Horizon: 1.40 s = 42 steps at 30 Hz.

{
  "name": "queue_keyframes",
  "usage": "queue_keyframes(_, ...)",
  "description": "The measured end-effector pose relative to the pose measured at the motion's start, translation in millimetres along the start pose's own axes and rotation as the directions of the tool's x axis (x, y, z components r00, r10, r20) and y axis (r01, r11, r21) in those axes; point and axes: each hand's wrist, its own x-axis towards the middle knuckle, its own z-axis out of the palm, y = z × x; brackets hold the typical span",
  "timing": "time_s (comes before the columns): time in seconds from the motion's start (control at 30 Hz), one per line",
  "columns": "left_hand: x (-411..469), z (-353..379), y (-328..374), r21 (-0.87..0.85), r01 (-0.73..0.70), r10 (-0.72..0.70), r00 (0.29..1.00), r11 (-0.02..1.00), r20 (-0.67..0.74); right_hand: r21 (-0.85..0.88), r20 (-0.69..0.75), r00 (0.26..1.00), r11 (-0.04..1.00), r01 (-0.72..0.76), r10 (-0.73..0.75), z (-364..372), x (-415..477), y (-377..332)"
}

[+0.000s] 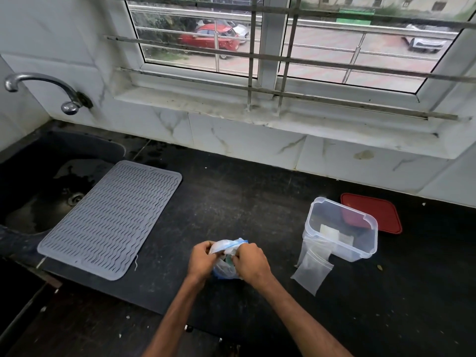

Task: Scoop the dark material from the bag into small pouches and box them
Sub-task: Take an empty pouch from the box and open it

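We find the bag [226,256] at six o'clock on the black counter [231,202], near its front edge. It is clear, crumpled plastic with a blue strip along its mouth. Something greenish shows inside; we cannot make out any dark contents.

At four o'clock stands the clear plastic box [342,228], open, with pale flat items on its floor that we cannot identify. Small clear pouches [313,269] lie overlapping at its near left corner, touching the box, flat and apparently unfilled. The red lid [373,212] lies flat just behind the box, partly seen through it.

Much of the bag is covered by the hands; its lower part is only partly visible between them. No scoop can be made out.

The left hand [202,260] is curled, fingers pinched on the left side of the bag's mouth. The right hand [251,262] is likewise closed, fingertips gripping the right side of the mouth. Both hands are close together, nearly touching.

At nine o'clock a grey ridged mat [110,217] lies flat, overhanging the sink [38,176].
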Motion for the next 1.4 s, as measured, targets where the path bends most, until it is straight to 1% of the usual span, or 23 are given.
queue_keyframes(0.1,-0.5,-3.7,2.4,-0.037,-0.04,0.043,0.995,0.998,0.09,0.138,0.014,0.999,0.989,-0.053,0.052,5.4,1.2,4.9)
queue_keyframes(0.27,2.7,-5.5,4.3,0.119,-0.115,0.097,0.985,0.986,0.145,0.235,0.035,0.998,0.97,-0.065,0.059,8.1,3.5,7.0)
queue_keyframes(0.37,3.3,-3.8,4.0,0.162,-0.131,0.105,0.982,0.978,0.156,0.25,0.052,0.997,0.966,-0.063,0.051,7.1,3.7,5.7)
queue_keyframes(0.43,2.7,-4.3,5.0,0.205,-0.152,0.122,0.981,0.967,0.152,0.257,0.041,0.997,0.964,-0.069,0.061,7.4,4.2,6.3)
queue_keyframes(0.5,-0.5,-4.7,9.2,0.239,-0.132,0.104,0.986,0.962,0.128,0.253,0.042,0.996,0.964,-0.082,0.074,9.3,6.0,8.4)
queue_keyframes(0.57,-1.4,-3.9,11.2,0.273,-0.142,0.119,0.988,0.951,0.101,0.253,0.052,0.996,0.963,-0.088,0.077,11.7,8.7,10.5)
queue_keyframes(0.63,-1.5,-2.2,12.0,0.309,-0.161,0.149,0.987,0.937,0.06,0.264,0.052,0.996,0.961,-0.082,0.071,9.5,7.0,9.9)
queue_keyframes(0.7,0.5,-0.6,9.6,0.312,-0.14,0.146,0.989,0.94,0.004,0.268,0.053,0.996,0.96,-0.081,0.069,7.1,5.6,11.1)
queue_keyframes(0.77,2.2,1.3,7.5,0.277,-0.107,0.118,0.993,0.955,-0.023,0.25,0.044,0.996,0.965,-0.083,0.075,5.6,5.5,14.7)
queue_keyframes(0.87,3.6,4.9,4.6,0.176,-0.044,0.055,0.997,0.983,-0.056,0.239,0.05,0.995,0.966,-0.097,0.088,5.7,6.6,19.6)
queue_keyframes(1.03,8.5,7.5,-2.5,0.036,0.019,-0.015,0.995,0.999,-0.097,0.201,0.036,0.996,0.976,-0.082,0.076,3.8,6.0,17.4)
queue_keyframes(1.2,7.1,10.3,-4.2,-0.004,0.01,-0.011,0.996,1.0,-0.089,0.139,0.016,0.998,0.988,-0.061,0.059,4.8,6.4,18.6)
queue_keyframes(1.27,3.4,10.7,-3.1,-0.014,0.039,-0.039,0.997,0.999,-0.062,0.098,0.003,0.999,0.994,-0.037,0.037,3.1,6.5,19.1)
queue_keyframes(1.33,2.3,9.2,-7.8,0.029,0.044,-0.043,0.998,0.999,-0.036,0.011,-0.008,1.0,1.0,-0.006,0.006,-0.1,6.1,16.8)
queue_keyframes(1.4,3.4,8.0,-14.5,0.127,0.035,-0.031,0.999,0.991,-0.029,-0.101,-0.016,0.999,0.994,0.046,-0.048,-3.9,3.4,12.6)
